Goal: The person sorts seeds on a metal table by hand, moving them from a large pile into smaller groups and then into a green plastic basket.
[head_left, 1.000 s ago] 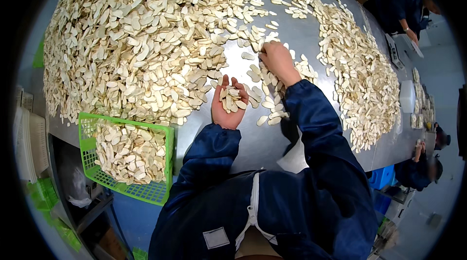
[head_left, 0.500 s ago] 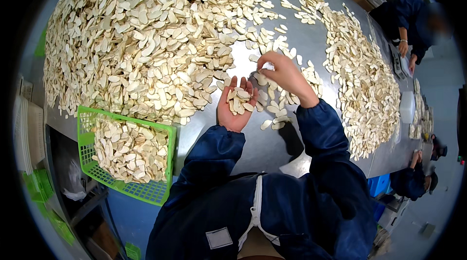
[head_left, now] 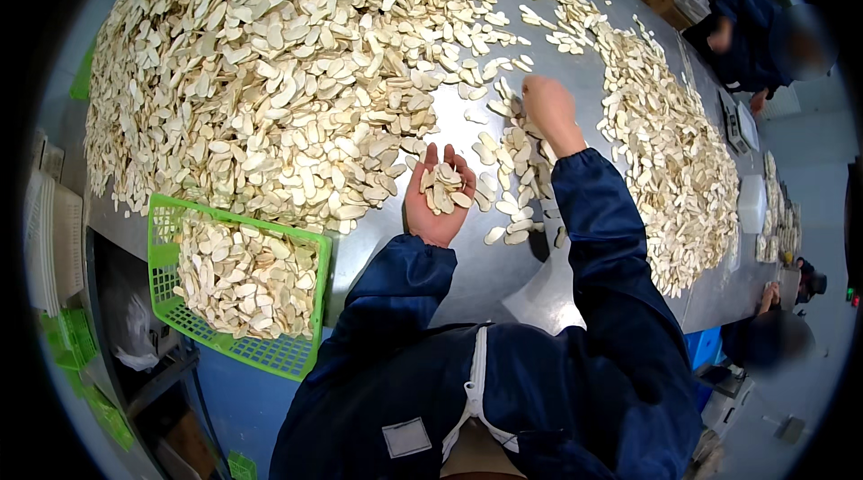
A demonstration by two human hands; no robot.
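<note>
- Between the left sleeve (head_left: 400,278) and right sleeve (head_left: 602,215), the near surface (head_left: 485,269) offers a bare strip.
- Loose slices (head_left: 514,149) clutter the gap between left fingers (head_left: 431,155) and right fingers (head_left: 532,92).
- A large heap (head_left: 270,75) blocks the left.
- The green basket (head_left: 320,291) stands just beside the left sleeve.
- A bare lane separates the right fingers from the long band of slices (head_left: 679,170).

Pale slices (head_left: 444,190) in left hand (head_left: 434,219), green basket (head_left: 323,287)

metal table (head_left: 476,278): bright glare (head_left: 449,113) | right: pale blue-grey wall (head_left: 820,210) | lower left: dark metal frame (head_left: 164,383)
</note>
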